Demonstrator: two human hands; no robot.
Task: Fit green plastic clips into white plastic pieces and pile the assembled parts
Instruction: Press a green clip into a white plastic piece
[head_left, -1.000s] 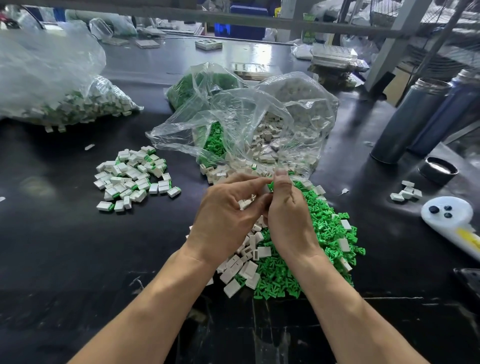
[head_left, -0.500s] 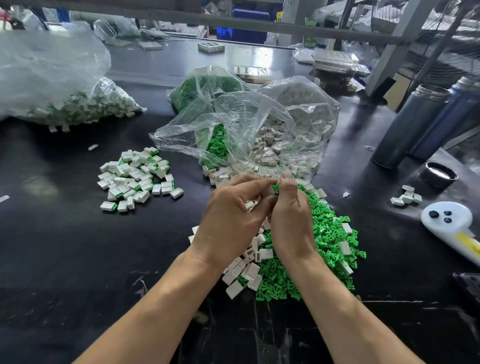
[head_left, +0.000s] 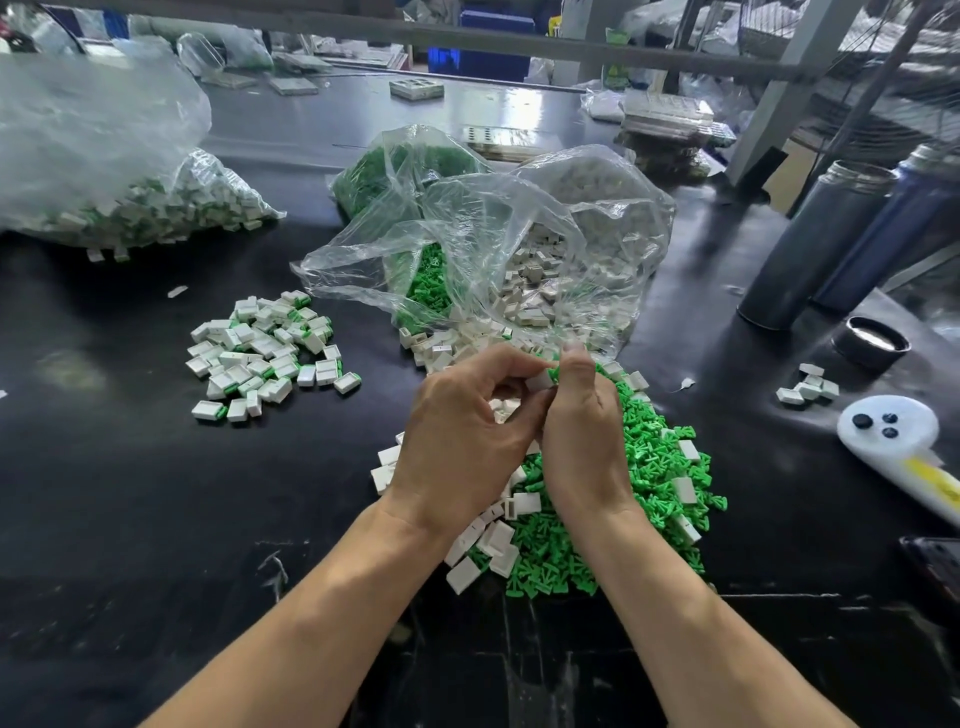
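Note:
Both hands meet above a heap of loose green clips (head_left: 639, 499) mixed with white pieces (head_left: 498, 540). My left hand (head_left: 462, 441) pinches a white piece (head_left: 540, 381) at its fingertips and keeps more white pieces in its palm. My right hand (head_left: 584, 441) pinches a green clip (head_left: 555, 372) against that white piece. A pile of assembled white-and-green parts (head_left: 265, 353) lies on the black table to the left.
Open clear bags of green clips (head_left: 415, 171) and white pieces (head_left: 550, 291) lie behind my hands. A big bag of assembled parts (head_left: 135, 208) sits far left. Two metal flasks (head_left: 815, 244), a black lid (head_left: 870, 343), several white pieces (head_left: 808, 387) and a white device (head_left: 893, 431) stand right.
The hands stay together over the heap. The fingertips have worked the white piece and green clip closer together; the view shifted slightly.

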